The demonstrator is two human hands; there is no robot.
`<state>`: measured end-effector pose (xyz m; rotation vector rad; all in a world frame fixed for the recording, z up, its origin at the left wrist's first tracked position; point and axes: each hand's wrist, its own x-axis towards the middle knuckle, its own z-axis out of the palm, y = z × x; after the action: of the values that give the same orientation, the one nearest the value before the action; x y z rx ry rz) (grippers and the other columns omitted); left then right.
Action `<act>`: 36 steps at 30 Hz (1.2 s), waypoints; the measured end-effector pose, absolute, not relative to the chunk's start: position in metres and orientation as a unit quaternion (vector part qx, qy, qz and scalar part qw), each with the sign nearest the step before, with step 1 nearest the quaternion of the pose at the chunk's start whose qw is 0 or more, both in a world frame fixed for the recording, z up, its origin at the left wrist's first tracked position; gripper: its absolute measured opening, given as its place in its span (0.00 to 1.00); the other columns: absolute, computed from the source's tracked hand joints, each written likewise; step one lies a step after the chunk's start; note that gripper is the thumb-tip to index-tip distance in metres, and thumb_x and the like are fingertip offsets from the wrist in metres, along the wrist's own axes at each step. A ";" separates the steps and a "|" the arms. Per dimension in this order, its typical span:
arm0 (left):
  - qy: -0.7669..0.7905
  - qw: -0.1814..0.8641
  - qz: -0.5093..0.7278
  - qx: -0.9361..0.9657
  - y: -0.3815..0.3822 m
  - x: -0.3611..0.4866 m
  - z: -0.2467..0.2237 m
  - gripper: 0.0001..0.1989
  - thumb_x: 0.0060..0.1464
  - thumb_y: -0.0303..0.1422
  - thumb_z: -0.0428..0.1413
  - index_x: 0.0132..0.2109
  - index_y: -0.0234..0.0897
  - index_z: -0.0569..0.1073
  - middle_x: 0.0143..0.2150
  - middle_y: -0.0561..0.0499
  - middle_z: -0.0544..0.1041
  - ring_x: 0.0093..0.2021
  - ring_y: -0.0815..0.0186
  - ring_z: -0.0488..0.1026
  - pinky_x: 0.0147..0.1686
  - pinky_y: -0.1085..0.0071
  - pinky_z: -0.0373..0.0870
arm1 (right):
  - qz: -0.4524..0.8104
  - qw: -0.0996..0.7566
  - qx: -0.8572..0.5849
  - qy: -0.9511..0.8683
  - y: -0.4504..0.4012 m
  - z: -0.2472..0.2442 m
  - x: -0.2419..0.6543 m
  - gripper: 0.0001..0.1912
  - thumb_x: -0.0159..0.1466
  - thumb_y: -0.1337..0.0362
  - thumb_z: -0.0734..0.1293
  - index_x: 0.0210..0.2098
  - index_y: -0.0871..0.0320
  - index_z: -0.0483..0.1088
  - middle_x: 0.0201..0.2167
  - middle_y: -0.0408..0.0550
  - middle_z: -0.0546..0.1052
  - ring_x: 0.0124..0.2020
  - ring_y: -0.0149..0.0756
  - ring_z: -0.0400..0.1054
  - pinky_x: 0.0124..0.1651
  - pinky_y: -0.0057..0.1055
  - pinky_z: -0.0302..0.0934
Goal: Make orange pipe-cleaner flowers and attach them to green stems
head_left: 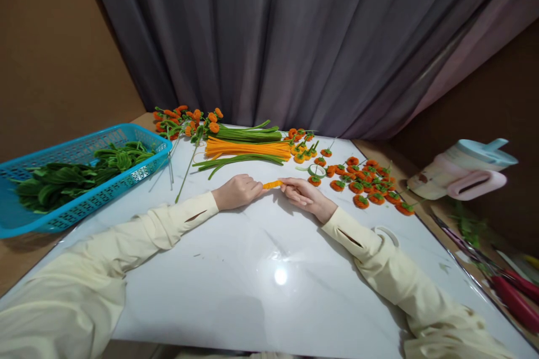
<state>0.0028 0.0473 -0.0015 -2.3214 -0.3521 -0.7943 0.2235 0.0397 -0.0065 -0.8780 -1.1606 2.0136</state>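
Note:
A short orange pipe cleaner piece (pixel 273 184) is stretched between both my hands over the white tabletop (pixel 261 269). My left hand (pixel 236 190) grips its left end with closed fingers, and my right hand (pixel 304 194) pinches its right end. Just behind my hands lie a bundle of orange pipe cleaners (pixel 247 148) and green pipe cleaners (pixel 242 133). To the right of my right hand sit several small orange pumpkins with green tops (pixel 366 182).
A blue plastic basket (pixel 84 202) with green leaf shapes stands at the left edge. Finished orange flowers on green stems (pixel 185 119) lie at the back left. A pink and blue jug (pixel 467 171) lies on its side at right; red-handled tools (pixel 516 291) near the right edge.

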 end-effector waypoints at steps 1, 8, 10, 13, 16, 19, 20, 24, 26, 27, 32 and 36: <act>-0.132 0.324 -0.303 -0.886 0.047 0.003 -0.001 0.16 0.62 0.32 0.45 0.26 0.35 0.65 0.17 0.54 0.64 0.19 0.69 0.62 0.23 0.69 0.52 | 0.768 0.323 -0.331 -0.444 0.040 -0.007 0.224 0.17 0.61 0.67 0.56 0.20 0.65 0.69 0.01 0.36 0.54 0.03 0.21 0.44 0.10 0.16 0.44; -0.123 0.315 -0.320 -0.885 0.046 0.003 -0.002 0.15 0.61 0.31 0.46 0.26 0.34 0.65 0.17 0.54 0.63 0.19 0.69 0.60 0.23 0.69 0.51 | 0.784 0.277 -0.314 -0.458 0.044 -0.007 0.234 0.19 0.58 0.66 0.54 0.22 0.69 0.71 0.09 0.49 0.69 0.04 0.22 0.49 0.08 0.19 0.38; -0.128 0.317 -0.319 -0.884 0.046 0.002 -0.002 0.14 0.62 0.32 0.46 0.27 0.34 0.65 0.17 0.54 0.64 0.20 0.69 0.60 0.23 0.69 0.51 | 0.790 0.259 -0.306 -0.464 0.044 -0.005 0.236 0.19 0.59 0.67 0.54 0.22 0.70 0.72 0.11 0.52 0.71 0.04 0.22 0.50 0.08 0.19 0.40; -0.140 0.329 -0.320 -0.878 0.047 0.000 -0.002 0.13 0.62 0.34 0.47 0.29 0.35 0.66 0.18 0.54 0.64 0.21 0.69 0.60 0.23 0.69 0.51 | 0.795 0.243 -0.291 -0.474 0.041 -0.001 0.238 0.19 0.60 0.67 0.55 0.23 0.70 0.72 0.13 0.54 0.73 0.04 0.21 0.50 0.10 0.19 0.46; -0.162 0.344 -0.328 -0.865 0.047 -0.001 -0.001 0.12 0.61 0.35 0.48 0.31 0.35 0.68 0.19 0.54 0.64 0.22 0.68 0.61 0.22 0.69 0.50 | 0.796 0.238 -0.276 -0.483 0.038 0.002 0.237 0.17 0.61 0.67 0.57 0.25 0.71 0.73 0.17 0.56 0.75 0.05 0.20 0.50 0.12 0.19 0.51; -0.180 0.348 -0.328 -0.860 0.048 -0.002 0.000 0.11 0.61 0.36 0.48 0.32 0.35 0.68 0.20 0.54 0.64 0.23 0.68 0.61 0.23 0.70 0.51 | 0.804 0.218 -0.246 -0.496 0.037 0.004 0.236 0.15 0.60 0.66 0.60 0.27 0.72 0.73 0.18 0.56 0.76 0.05 0.20 0.51 0.14 0.21 0.55; -0.182 0.346 -0.327 -0.860 0.047 -0.002 0.001 0.11 0.61 0.36 0.48 0.33 0.35 0.68 0.20 0.54 0.64 0.24 0.68 0.61 0.23 0.70 0.51 | 0.808 0.207 -0.234 -0.500 0.037 0.003 0.236 0.14 0.60 0.66 0.61 0.28 0.72 0.73 0.18 0.56 0.76 0.05 0.20 0.51 0.15 0.21 0.56; -0.170 0.335 -0.333 -0.865 0.047 -0.002 0.002 0.08 0.60 0.34 0.49 0.34 0.35 0.68 0.21 0.54 0.64 0.24 0.68 0.61 0.23 0.70 0.51 | 0.825 0.145 -0.215 -0.503 0.041 0.003 0.238 0.13 0.59 0.65 0.63 0.29 0.71 0.73 0.19 0.55 0.76 0.05 0.21 0.52 0.15 0.21 0.57; -0.161 0.326 -0.342 -0.867 0.047 -0.002 0.002 0.08 0.60 0.32 0.49 0.35 0.35 0.68 0.22 0.54 0.63 0.25 0.68 0.60 0.24 0.70 0.52 | 0.828 0.121 -0.218 -0.502 0.042 0.003 0.239 0.13 0.59 0.64 0.63 0.28 0.71 0.72 0.18 0.54 0.76 0.05 0.22 0.52 0.14 0.21 0.56; -0.157 0.320 -0.346 -0.868 0.047 -0.002 0.002 0.08 0.61 0.32 0.48 0.35 0.35 0.69 0.22 0.54 0.63 0.25 0.68 0.60 0.24 0.70 0.51 | 0.826 0.116 -0.223 -0.505 0.042 0.003 0.239 0.13 0.59 0.64 0.64 0.27 0.70 0.72 0.18 0.53 0.76 0.05 0.22 0.53 0.14 0.21 0.56; -0.156 0.271 -0.358 -0.880 0.047 -0.003 0.001 0.10 0.62 0.31 0.46 0.35 0.37 0.70 0.22 0.52 0.65 0.25 0.67 0.60 0.24 0.69 0.52 | 0.803 0.117 -0.258 -0.525 0.040 0.005 0.238 0.12 0.58 0.63 0.64 0.24 0.67 0.70 0.15 0.49 0.74 0.05 0.22 0.53 0.13 0.20 0.54; -0.181 0.193 -0.357 -0.896 0.048 -0.003 0.000 0.12 0.62 0.33 0.45 0.35 0.38 0.71 0.24 0.51 0.67 0.26 0.67 0.60 0.25 0.69 0.52 | 0.792 0.132 -0.269 -0.532 0.037 0.008 0.235 0.12 0.57 0.63 0.65 0.23 0.67 0.69 0.13 0.48 0.73 0.04 0.21 0.50 0.11 0.20 0.52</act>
<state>-0.0031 0.0477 -0.0002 -2.5138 -0.5081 -1.0026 0.2349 0.0366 0.0077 -0.7791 -1.5421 2.2990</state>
